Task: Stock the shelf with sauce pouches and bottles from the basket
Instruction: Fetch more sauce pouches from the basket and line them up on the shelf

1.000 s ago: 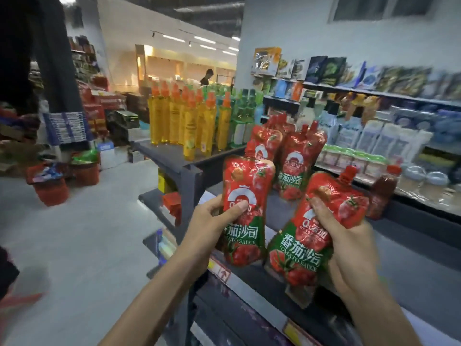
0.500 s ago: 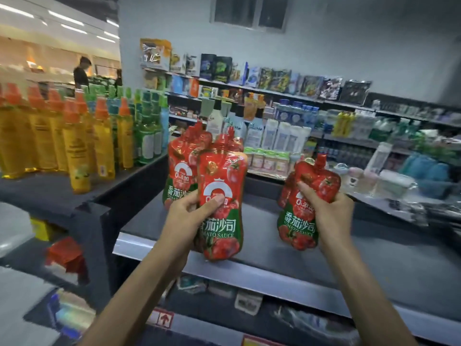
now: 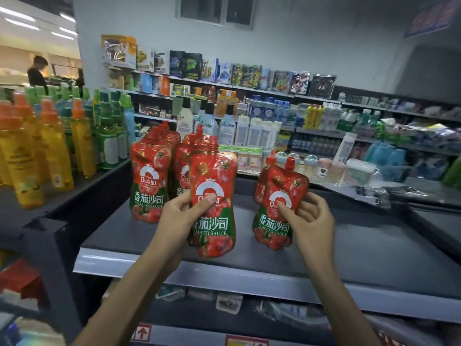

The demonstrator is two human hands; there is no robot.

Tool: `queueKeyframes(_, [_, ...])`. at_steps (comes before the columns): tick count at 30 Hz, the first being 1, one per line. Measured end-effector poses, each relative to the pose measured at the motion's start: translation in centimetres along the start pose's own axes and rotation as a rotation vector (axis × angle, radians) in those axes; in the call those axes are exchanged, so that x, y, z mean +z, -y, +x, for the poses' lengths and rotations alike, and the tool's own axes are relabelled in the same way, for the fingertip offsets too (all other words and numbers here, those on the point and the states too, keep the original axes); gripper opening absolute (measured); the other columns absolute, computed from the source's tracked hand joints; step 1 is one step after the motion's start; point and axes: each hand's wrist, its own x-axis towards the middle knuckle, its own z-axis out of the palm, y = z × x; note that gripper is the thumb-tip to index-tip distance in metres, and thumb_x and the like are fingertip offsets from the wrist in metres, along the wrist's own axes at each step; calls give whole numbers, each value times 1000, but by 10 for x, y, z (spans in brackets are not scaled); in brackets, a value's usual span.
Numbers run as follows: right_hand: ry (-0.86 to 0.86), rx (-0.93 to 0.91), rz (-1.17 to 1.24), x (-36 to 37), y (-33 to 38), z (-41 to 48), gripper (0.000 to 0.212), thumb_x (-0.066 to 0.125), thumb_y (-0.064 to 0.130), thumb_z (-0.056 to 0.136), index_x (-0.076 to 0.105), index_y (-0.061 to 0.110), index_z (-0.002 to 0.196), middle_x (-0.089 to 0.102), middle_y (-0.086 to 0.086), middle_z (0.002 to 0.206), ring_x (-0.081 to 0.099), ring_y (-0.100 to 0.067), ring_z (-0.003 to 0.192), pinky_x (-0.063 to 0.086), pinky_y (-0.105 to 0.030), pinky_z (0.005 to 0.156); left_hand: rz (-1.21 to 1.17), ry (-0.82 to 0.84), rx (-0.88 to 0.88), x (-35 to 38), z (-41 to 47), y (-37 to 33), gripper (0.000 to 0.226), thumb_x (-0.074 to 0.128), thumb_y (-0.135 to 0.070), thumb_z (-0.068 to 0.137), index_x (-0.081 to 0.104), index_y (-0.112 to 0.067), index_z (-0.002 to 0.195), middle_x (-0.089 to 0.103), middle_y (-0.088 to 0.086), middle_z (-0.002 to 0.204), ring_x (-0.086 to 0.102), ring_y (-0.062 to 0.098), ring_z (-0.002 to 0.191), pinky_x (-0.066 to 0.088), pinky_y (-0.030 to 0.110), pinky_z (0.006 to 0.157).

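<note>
Left hand [image 3: 179, 218] grips a red tomato sauce pouch [image 3: 212, 171], thumb across its white ring logo, held upright over the front of the dark grey shelf [image 3: 361, 248]. Right hand [image 3: 311, 221] pinches a second pouch [image 3: 287, 186], green band low, red cap on top, down at the shelf surface. Behind them stand more pouches [image 3: 149, 176], yellow bottles [image 3: 50, 151] fill the left shelf, and packed wall racks [image 3: 249, 83] run behind.

Visible body parts: left hand [image 3: 178, 217], right hand [image 3: 313, 221], left forearm [image 3: 124, 295], right forearm [image 3: 346, 295]. Hands are bare. Forearms are bare to the frame edge.
</note>
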Motion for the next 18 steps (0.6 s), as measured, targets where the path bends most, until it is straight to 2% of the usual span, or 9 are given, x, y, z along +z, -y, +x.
queueKeyframes(2, [-72, -4, -54, -12, -4, -15, 57, 90, 22, 76, 60, 22, 124, 73, 5, 106, 73, -4, 92, 60, -25, 84, 1, 4, -5, 1, 1, 1, 28, 75, -23, 90, 73, -15, 117, 80, 6, 109, 77, 27, 99, 61, 44, 87])
queueKeyframes(5, [-148, -49, -122, -25, -8, -45, 45, 87, 18, 80, 62, 25, 117, 72, 4, 105, 72, -11, 97, 61, -29, 86, -2, 8, -4, 0, 4, 4, 30, 75, -23, 90, 72, -17, 119, 79, 5, 110, 77, 26, 100, 61, 45, 87])
queueKeyframes(8, [-152, -174, -241, -20, -1, -69, 30, 84, 15, 82, 64, 29, 100, 70, 6, 97, 69, -8, 85, 60, -28, 76, -14, 14, -2, -1, 5, 7, 32, 74, -22, 91, 70, -17, 122, 79, 5, 111, 77, 25, 100, 61, 43, 86])
queueKeyframes(10, [-43, -207, -264, -6, 10, -79, 25, 83, 19, 83, 65, 31, 94, 69, 7, 89, 67, -9, 78, 59, -27, 68, -13, 28, 5, -1, 6, 7, 30, 73, -20, 92, 70, -16, 122, 79, 5, 111, 77, 24, 100, 61, 38, 82])
queueKeyframes(12, [156, -162, -243, 17, 20, -80, 26, 85, 28, 82, 67, 32, 101, 69, 11, 91, 67, -8, 83, 58, -25, 68, -17, 43, 24, -1, 7, 6, 27, 70, -19, 94, 70, -14, 121, 79, 5, 111, 77, 23, 101, 62, 34, 80])
queueKeyframes(15, [428, -55, -269, 52, 25, -67, 51, 87, 42, 77, 63, 35, 122, 70, 18, 108, 66, 2, 100, 58, -22, 80, -10, 72, 65, -1, 7, 4, 24, 69, -17, 95, 72, -10, 118, 79, 8, 111, 76, 25, 102, 62, 33, 82])
queueKeyframes(18, [611, 14, -247, 80, 20, -55, 45, 90, 29, 76, 70, 26, 116, 76, 14, 102, 71, 1, 93, 59, -22, 81, 41, 39, 119, -5, 8, 0, 19, 73, -15, 93, 76, -9, 110, 80, 9, 106, 77, 26, 100, 63, 35, 85])
